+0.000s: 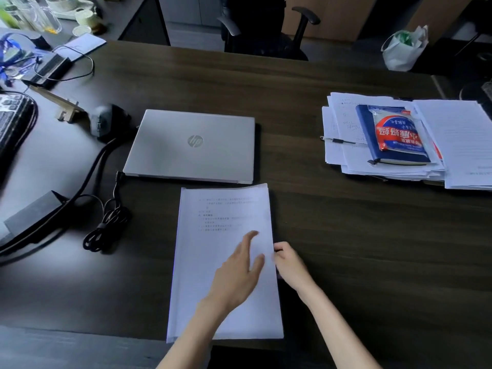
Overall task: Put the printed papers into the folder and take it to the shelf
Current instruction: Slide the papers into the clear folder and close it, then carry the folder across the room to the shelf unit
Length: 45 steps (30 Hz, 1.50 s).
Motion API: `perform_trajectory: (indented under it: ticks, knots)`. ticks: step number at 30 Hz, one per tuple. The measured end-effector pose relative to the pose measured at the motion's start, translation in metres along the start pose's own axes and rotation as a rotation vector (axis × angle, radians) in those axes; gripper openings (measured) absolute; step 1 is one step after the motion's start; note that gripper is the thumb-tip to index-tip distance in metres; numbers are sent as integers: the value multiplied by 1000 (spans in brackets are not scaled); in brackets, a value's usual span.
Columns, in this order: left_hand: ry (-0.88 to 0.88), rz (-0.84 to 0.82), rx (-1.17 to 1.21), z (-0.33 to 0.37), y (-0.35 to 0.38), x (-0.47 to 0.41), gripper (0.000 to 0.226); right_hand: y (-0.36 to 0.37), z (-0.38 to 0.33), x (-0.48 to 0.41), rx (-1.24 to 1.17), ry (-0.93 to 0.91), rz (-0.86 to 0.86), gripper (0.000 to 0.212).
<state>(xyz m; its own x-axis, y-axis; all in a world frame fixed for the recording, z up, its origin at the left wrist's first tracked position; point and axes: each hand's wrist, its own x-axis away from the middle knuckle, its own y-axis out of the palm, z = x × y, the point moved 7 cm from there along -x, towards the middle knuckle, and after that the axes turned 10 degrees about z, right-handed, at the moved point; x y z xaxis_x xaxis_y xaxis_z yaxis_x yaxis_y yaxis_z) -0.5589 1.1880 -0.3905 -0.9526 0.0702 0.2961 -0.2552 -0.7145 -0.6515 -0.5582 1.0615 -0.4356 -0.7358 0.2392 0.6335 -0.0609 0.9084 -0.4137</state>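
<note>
Head view: our left hand (241,270) lies flat, fingers spread, on the smooth white printed papers (213,262) at six o'clock on the dark wood-grain desk (346,235); our right hand (288,263) pinches their right edge.

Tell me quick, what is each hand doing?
Left hand: open, fingers spread, flat over the printed papers.
Right hand: fingers curled at the papers' right edge; whether it grips them cannot be told.
</note>
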Motion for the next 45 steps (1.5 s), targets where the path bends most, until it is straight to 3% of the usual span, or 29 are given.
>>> perform_trajectory:
  ticks: [2,5,8,13,18,20,28,36,45]
  knots:
    - [-77,169,112,-22,-29,-3,45,-13,0,-1,41,-21,98,26]
    - [-302,460,-4,-70,-72,-4,49,-20,0,0,87,-39,179,34]
    - [-593,456,84,-106,-80,3,56,-11,0,4,20,0,154,32]
    - [-662,467,207,-125,-78,1,38,3,6,3,-63,72,139,39]
    - [-597,408,492,-128,-78,-8,25,-2,11,3,-109,61,263,32]
    - [-547,399,506,-125,-76,-8,9,-5,10,8,-173,5,302,26]
    - [-334,436,539,-82,-83,-12,24,-32,2,30,-506,-38,321,28]
    - [-38,233,628,54,-74,-42,16,-145,-14,85,-730,-201,634,20]
    - [239,-206,749,254,6,-5,12,-312,38,195,-912,-287,1075,20]
